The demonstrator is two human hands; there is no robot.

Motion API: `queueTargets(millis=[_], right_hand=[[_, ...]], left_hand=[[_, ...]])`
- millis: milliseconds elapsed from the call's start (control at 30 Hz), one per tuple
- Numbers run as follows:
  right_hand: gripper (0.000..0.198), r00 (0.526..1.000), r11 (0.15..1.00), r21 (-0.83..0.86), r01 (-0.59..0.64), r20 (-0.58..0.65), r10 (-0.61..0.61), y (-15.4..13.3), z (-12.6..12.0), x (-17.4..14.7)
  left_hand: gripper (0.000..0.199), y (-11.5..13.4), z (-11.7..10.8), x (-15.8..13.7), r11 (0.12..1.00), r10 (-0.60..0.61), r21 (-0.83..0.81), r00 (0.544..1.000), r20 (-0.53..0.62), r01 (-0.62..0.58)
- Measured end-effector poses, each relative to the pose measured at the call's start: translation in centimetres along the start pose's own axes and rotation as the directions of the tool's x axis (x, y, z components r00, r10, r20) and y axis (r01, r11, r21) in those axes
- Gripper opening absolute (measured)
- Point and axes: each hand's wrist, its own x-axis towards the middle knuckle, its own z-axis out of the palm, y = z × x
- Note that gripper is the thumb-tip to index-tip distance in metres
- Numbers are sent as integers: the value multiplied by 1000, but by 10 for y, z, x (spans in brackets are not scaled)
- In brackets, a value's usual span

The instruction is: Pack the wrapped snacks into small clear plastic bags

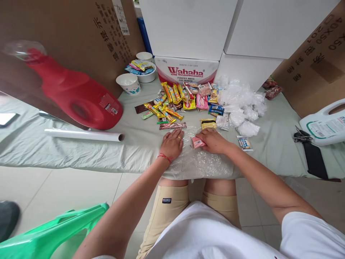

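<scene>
Head view: left hand lies palm-down on film, fingers extended close together, apparently holding it flat; right hand pinches pink packet between its fingers over the film, presumably steadying it.

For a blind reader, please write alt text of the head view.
A person's right-hand grip holds a pink packet over clear plastic film; the left-hand grip rests palm down beside it. Beyond lie colourful wrapped snacks and crumpled translucent plastic.

"Wahaha Purified Water for Drinking" on the carton; "40X50" on the brown box.
</scene>
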Motion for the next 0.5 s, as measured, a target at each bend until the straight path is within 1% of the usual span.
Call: queueTargets(millis=[167, 267, 333, 433, 500], right_hand=[[50, 1000, 1000, 11, -10, -16, 11, 3, 2, -5], [52, 997, 999, 42, -29, -72, 32, 7, -4, -12], [53, 989, 995, 84, -44, -136, 55, 8, -11, -18], [55, 975, 988, 154, -33, -212, 66, -2, -19, -21], [56, 978, 985, 167, -45, -191, 77, -18, -15, -18]], left_hand=[[52, 0, 1, 0, 1000, 5, -18, 1000, -15, -5], [51, 0, 3, 0, 999, 10, -35, 999, -36, -11], [51, 0, 3, -1, 999, 9, -51, 999, -43, -12], [51, 0, 3, -1, 997, 10, -70, 999, -47, -13], [52, 0, 2, -2, 997, 9, -74, 999, -52, -13]])
